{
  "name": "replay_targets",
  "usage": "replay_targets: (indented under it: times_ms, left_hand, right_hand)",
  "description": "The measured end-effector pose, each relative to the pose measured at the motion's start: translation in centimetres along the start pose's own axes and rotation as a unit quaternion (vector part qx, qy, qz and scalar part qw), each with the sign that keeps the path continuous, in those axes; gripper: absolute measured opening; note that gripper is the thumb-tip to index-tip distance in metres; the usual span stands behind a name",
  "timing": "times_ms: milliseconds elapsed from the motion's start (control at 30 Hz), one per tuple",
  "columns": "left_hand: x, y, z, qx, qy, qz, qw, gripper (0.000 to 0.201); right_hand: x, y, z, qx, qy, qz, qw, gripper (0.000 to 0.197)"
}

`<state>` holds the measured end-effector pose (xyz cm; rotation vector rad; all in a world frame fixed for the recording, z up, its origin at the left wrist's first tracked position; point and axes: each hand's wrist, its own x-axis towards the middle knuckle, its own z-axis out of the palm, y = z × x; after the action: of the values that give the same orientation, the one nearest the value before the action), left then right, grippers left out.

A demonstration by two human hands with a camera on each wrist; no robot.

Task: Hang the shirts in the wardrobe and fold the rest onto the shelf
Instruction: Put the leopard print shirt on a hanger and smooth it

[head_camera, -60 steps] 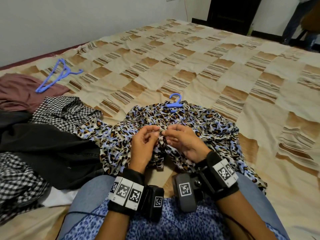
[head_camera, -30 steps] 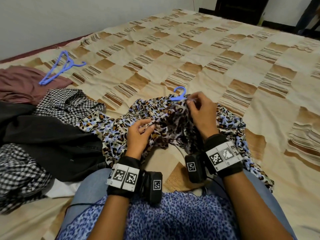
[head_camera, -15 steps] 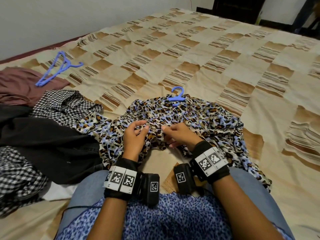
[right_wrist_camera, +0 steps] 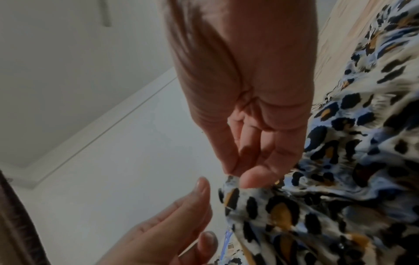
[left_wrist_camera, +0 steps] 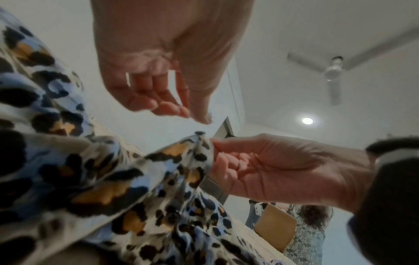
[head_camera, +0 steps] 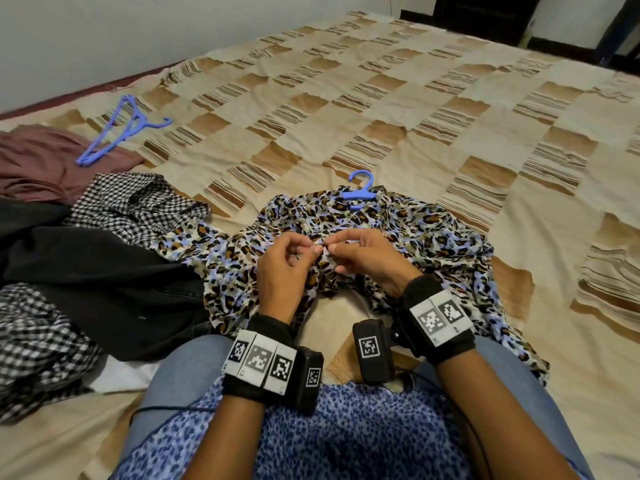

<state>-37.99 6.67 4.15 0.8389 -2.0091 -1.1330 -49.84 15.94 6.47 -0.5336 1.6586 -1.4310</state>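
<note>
**Buttoning the leopard shirt on its hanger**

The leopard shirt (head_camera: 408,237) lies spread on the bed (head_camera: 381,109) in front of the seated person, with a blue hanger (head_camera: 360,190) already in its neck, the hook sticking out above the collar. The right hand (head_camera: 367,263) pinches the front edge of the shirt between thumb and forefinger; in the left wrist view a dark button (left_wrist_camera: 199,133) stands at the tip of that pinched fold. The left hand (head_camera: 282,271) is just beside it, fingers loosely curled. From both wrist views it seems to hold nothing, its thumb tip close to the button but apart from it.

The step in hand is probably fastening the front so the shirt stays on the hanger. The next move calls for the left hand to find the matching buttonhole edge and bring it to the button. The cloth looks thin and slippery, so a fine pinch will be needed.

A spare hanger (head_camera: 117,136) and a pile of clothes (head_camera: 104,271) wait on the left.
</note>
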Motion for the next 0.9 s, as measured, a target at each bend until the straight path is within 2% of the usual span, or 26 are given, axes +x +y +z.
replay_targets:
  times_ms: [133,300,367,467,533,667,800,900]
  left_hand:
    - [-0.2,-0.1,0.3,0.0,-0.036,-0.038,0.999,0.022]
    - [-0.2,-0.8,0.6,0.005,-0.066,-0.088,0.994,0.018]
    - [-0.2,-1.1,0.5,0.005,-0.066,-0.103,0.992,0.019]
    - [-0.2,-1.1,0.2,-0.01,-0.057,-0.114,0.992,0.019]
    - [-0.2,-1.0,0.1,-0.023,-0.053,-0.118,0.991,0.023]
    - [-0.2,-0.7,0.1,-0.017,-0.062,-0.111,0.992,0.017]
    - [-0.2,-0.9,0.2,-0.011,-0.062,-0.112,0.992,0.019]
    - [-0.2,-1.0,0.2,-0.014,-0.06,-0.118,0.991,0.02]
  right_hand:
    - [0.1,0.0,0.4,0.017,0.01,-0.014,1.0,0.009]
    - [-0.1,-0.3,0.2,0.032,0.003,-0.011,0.999,0.013]
    - [-0.2,-0.7,-1.1,0.017,0.071,-0.026,0.997,0.016]
    - [-0.2,-0.8,-4.4,-0.023,0.199,-0.074,0.977,0.017]
    - [-0.1,-0.5,-5.7,-0.058,0.238,-0.085,0.966,0.016]
    - [0.6,0.4,-5.2,-0.191,0.232,-0.086,0.95,0.007]
    - [1.4,1.5,-3.5,-0.408,0.173,-0.063,0.894,0.01]
    - [2.0,2.6,-2.4,-0.447,0.122,-0.05,0.885,0.012]
